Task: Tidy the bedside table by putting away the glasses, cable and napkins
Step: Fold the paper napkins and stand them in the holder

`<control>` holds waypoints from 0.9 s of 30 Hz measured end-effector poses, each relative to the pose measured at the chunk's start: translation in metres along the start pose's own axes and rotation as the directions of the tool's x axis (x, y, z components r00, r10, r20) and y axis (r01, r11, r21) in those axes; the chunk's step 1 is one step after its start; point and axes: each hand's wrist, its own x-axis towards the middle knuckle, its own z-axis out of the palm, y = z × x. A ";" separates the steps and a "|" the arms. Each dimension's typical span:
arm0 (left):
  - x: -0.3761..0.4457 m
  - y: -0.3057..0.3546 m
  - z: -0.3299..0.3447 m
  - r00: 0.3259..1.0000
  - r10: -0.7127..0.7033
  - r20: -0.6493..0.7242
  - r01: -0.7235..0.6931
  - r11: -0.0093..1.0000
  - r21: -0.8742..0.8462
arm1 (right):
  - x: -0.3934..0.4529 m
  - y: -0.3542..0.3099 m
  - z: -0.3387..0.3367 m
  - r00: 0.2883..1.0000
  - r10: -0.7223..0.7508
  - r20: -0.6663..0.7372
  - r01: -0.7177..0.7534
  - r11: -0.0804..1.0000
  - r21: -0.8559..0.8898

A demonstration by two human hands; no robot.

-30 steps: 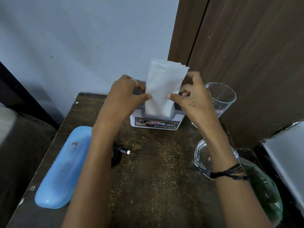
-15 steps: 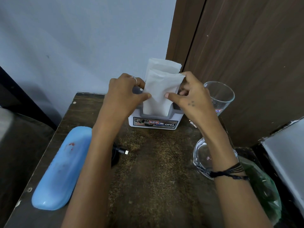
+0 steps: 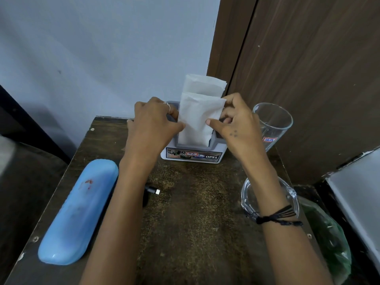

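Observation:
White napkins (image 3: pixel 198 118) stand upright in a small grey-and-white holder (image 3: pixel 193 155) at the back of the dark wooden bedside table (image 3: pixel 195 223). My left hand (image 3: pixel 152 124) pinches the front napkin's left edge. My right hand (image 3: pixel 236 122) pinches its right edge, low in the holder. A second napkin sticks up taller behind it. A closed blue glasses case (image 3: pixel 78 214) lies along the table's left side. A black cable plug (image 3: pixel 153 191) shows beside my left forearm; the rest of the cable is hidden.
An upright drinking glass (image 3: pixel 273 124) stands to the right of the holder, against a brown wooden door. A clear glass bowl (image 3: pixel 248 194) sits at the table's right edge under my right wrist. A green plastic bag (image 3: pixel 329 239) lies beyond that edge.
Both hands have pushed the front napkin down into the holder, so a taller napkin now shows behind it.

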 end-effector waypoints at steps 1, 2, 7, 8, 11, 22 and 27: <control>-0.001 0.002 0.001 1.000 -0.014 0.002 0.014 1.000 0.006 | -0.001 0.002 0.004 1.000 -0.006 -0.006 0.006 0.999 -0.049; -0.002 0.002 0.002 1.000 -0.024 0.010 0.024 1.000 0.002 | -0.001 0.003 0.008 1.000 -0.009 -0.006 0.008 0.995 -0.101; 0.001 -0.002 0.003 0.998 -0.008 0.069 0.005 0.999 0.045 | 0.000 0.000 0.001 1.000 -0.008 0.026 0.010 0.996 -0.086; 0.002 -0.003 0.004 0.997 -0.009 0.076 0.006 0.999 0.034 | 0.001 -0.003 -0.003 1.000 -0.005 0.015 0.006 0.999 -0.040; 0.001 -0.002 0.006 0.999 -0.023 0.038 0.023 1.000 0.000 | 0.000 -0.005 -0.002 0.998 -0.014 -0.062 0.016 1.000 0.026; 0.001 -0.001 0.015 1.000 -0.002 0.021 0.002 1.000 0.017 | -0.005 -0.006 0.012 0.998 -0.006 -0.066 0.002 0.998 -0.064; -0.001 0.004 0.012 0.995 -0.065 0.081 0.062 0.997 0.040 | -0.002 -0.003 0.008 1.000 0.008 0.019 -0.006 0.994 -0.105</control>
